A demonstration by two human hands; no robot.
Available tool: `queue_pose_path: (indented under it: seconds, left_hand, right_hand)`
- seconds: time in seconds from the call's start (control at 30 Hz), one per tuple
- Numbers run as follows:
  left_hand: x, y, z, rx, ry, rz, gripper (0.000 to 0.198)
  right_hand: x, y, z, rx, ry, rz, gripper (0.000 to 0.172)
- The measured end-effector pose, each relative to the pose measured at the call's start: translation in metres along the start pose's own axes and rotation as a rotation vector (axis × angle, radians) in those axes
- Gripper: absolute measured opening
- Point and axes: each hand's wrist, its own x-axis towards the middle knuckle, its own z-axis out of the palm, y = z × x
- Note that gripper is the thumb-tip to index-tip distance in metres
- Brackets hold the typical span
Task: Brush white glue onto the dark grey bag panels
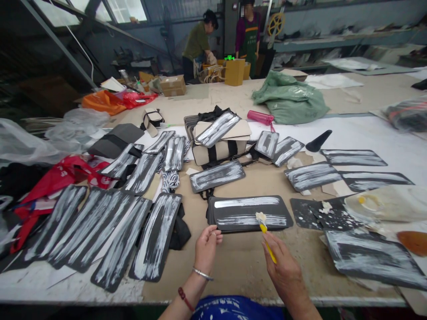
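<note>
A yellow-handled brush is gripped in my right hand. White paste clings to its head, which touches the top dark panel of a short stack in front of me. Two white streaks run lengthwise along that panel, one near its far edge and one near its near edge. Close to the stack's near left corner is my left hand, its fingers loosely curled and slightly apart, with nothing visible in them. Whether its fingertips touch the corner, I cannot tell.
Streaked dark panels lie spread on the left, with more beyond and to the right. A paste-spattered sheet and a pale bag sit at right. Beyond are tan pieces, a green sack and two people.
</note>
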Motion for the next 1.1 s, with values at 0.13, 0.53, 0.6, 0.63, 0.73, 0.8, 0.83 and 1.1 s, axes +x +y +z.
queue_pose_path:
  seconds: [0.13, 0.53, 0.6, 0.63, 0.73, 0.8, 0.83, 1.1]
  left_hand:
    - [0.009, 0.003, 0.000, 0.078, -0.022, 0.032, 0.017]
    - [0.058, 0.030, 0.005, 0.264, -0.223, -0.102, 0.019]
    - [0.061, 0.030, 0.004, 0.296, -0.252, -0.091, 0.018]
    - [0.061, 0.030, 0.004, 0.305, -0.261, -0.085, 0.018]
    - [0.053, 0.027, 0.001, 0.310, -0.283, -0.080, 0.008]
    - [0.045, 0.025, -0.001, 0.296, -0.303, -0.087, 0.007]
    - [0.041, 0.023, -0.002, 0.284, -0.314, -0.089, 0.011]
    - [0.039, 0.009, -0.010, 0.153, -0.373, -0.096, 0.021]
  right_hand:
    - [-0.001, 0.001, 0.001, 0.000, -0.001, 0.013, 0.026]
    - [-0.008, 0.004, 0.001, -0.002, 0.004, 0.025, 0.026]
    - [-0.005, 0.003, -0.001, 0.010, 0.020, 0.032, 0.026]
    - [-0.001, 0.001, -0.002, 0.030, 0.025, 0.038, 0.025]
    - [0.016, -0.012, -0.002, 0.154, 0.004, 0.020, 0.027]
    - [0.029, -0.025, 0.005, 0.253, -0.037, -0.024, 0.031]
    - [0.035, -0.032, 0.010, 0.296, -0.060, -0.051, 0.032]
    - [0.047, -0.061, 0.041, 0.457, -0.177, -0.261, 0.035]
